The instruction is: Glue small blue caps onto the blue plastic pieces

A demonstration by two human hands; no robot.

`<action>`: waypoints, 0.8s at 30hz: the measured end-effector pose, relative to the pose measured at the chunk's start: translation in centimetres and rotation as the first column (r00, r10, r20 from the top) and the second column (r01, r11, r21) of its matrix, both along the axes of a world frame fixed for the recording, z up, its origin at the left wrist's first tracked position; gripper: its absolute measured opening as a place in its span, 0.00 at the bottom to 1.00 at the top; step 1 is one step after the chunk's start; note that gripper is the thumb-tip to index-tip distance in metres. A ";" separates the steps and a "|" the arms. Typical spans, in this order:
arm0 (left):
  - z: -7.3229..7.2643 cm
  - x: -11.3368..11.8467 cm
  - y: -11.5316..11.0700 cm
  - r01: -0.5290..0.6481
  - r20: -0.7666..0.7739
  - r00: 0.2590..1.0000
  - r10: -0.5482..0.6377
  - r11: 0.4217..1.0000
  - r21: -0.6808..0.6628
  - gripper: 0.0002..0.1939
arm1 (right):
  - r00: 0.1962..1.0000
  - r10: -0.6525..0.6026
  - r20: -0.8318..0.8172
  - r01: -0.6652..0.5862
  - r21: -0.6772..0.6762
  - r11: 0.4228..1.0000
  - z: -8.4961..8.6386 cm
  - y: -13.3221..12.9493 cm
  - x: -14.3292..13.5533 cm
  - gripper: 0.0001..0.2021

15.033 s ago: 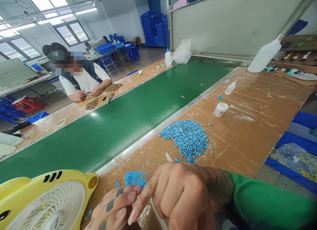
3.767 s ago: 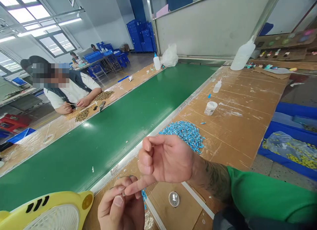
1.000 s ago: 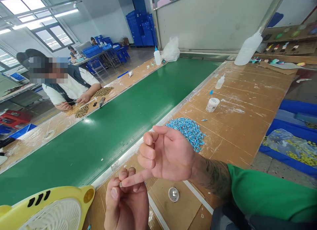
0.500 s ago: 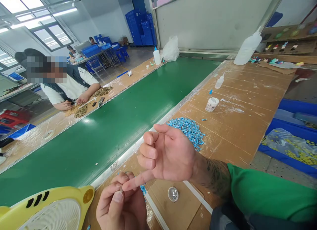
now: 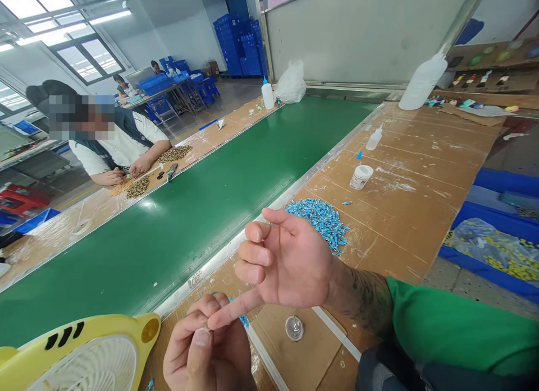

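Head view: at seven o'clock, low and cut off by the bottom edge, the left hand (image 5: 210, 352) pinches with thumb and bent finger on a tiny piece (image 5: 205, 326), so nearly covered by skin that its shape and kind cannot be told. The right hand (image 5: 290, 256), at six o'clock just below the middle, turns its palm to the camera; its lowest finger stretches toward seven o'clock, the tip touching at that pinch, while the other digits curl loosely around nothing visible. Behind this palm, toward four o'clock, it partly masks a pile of slim blue pieces (image 5: 322, 225); more blue bits (image 5: 243, 320) peep out between the hands, mostly hidden. At six o'clock a round clear disc (image 5: 294, 329) with a thin stem lies on cardboard (image 5: 311, 357). The yellow fan (image 5: 113, 352) at eight o'clock runs out of frame, as does the green sleeve (image 5: 446, 323) at four. Across the green conveyor belt (image 5: 202, 211), toward ten o'clock, sits a co-worker (image 5: 126, 144), face pixelated, whatever those hands hold too small to identify.
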State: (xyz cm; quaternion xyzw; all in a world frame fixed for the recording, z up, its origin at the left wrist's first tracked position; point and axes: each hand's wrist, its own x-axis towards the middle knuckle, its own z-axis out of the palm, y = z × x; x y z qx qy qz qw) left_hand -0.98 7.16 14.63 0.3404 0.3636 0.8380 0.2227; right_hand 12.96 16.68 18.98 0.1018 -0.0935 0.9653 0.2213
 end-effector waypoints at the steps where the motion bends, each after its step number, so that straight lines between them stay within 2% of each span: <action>1: 0.0 0.1 0.0 -0.002 0.001 1.000 0.002 1.000 -0.001 0.04 | 1.000 -0.002 0.000 0.002 0.002 1.000 0.0 0.0 0.0 0.17; 11: 0.2 0.1 -0.1 -0.034 -0.050 0.998 0.035 0.999 0.031 0.04 | 0.999 -0.022 0.036 0.021 0.008 1.000 -0.1 -0.2 -0.3 0.19; 17: -0.5 0.7 -0.4 -0.079 -0.106 0.991 0.080 0.997 0.010 0.06 | 0.999 -0.035 0.039 0.034 0.024 0.999 0.0 -0.3 -0.6 0.21; 20: -1.1 0.6 -0.5 -0.071 -0.102 0.992 0.068 0.997 -0.020 0.06 | 0.996 -0.070 0.058 0.068 0.024 0.997 0.0 -0.3 -0.6 0.22; 24: -1.1 -0.1 -0.5 -0.063 -0.033 0.997 0.062 0.998 -0.024 0.04 | 0.998 -0.052 0.040 0.050 0.050 0.998 0.1 -0.3 -0.6 0.24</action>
